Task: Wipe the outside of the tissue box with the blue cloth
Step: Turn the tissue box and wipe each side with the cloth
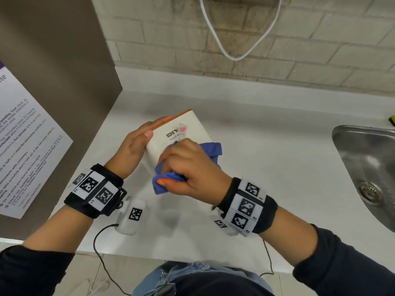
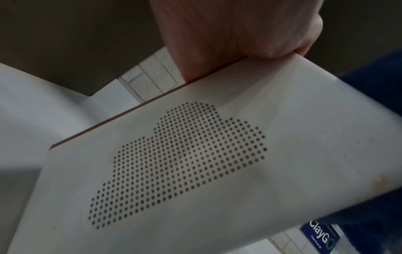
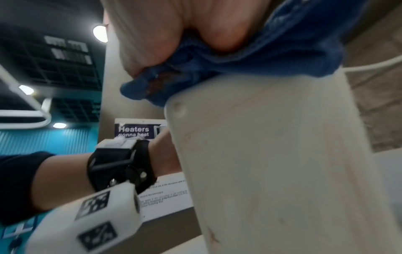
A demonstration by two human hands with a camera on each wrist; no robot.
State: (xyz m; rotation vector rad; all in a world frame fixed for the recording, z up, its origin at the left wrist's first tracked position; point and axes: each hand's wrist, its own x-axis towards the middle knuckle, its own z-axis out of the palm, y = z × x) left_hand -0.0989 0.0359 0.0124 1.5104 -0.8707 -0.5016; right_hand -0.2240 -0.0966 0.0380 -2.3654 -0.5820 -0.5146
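Head view: white tissue box [image 1: 188, 133] tilted up off the white table [image 1: 267, 167], near the middle, left of the steel sink [image 1: 367, 159]. My left hand [image 1: 136, 146] braces the box's left side, fingers straight and together, thumb on the top face. My right hand [image 1: 192, 169] bunches the blue cloth [image 1: 211, 149], fingers curled tight on it, pressing it to the box's near-right face. Notice sheet [image 1: 23, 146] far left.
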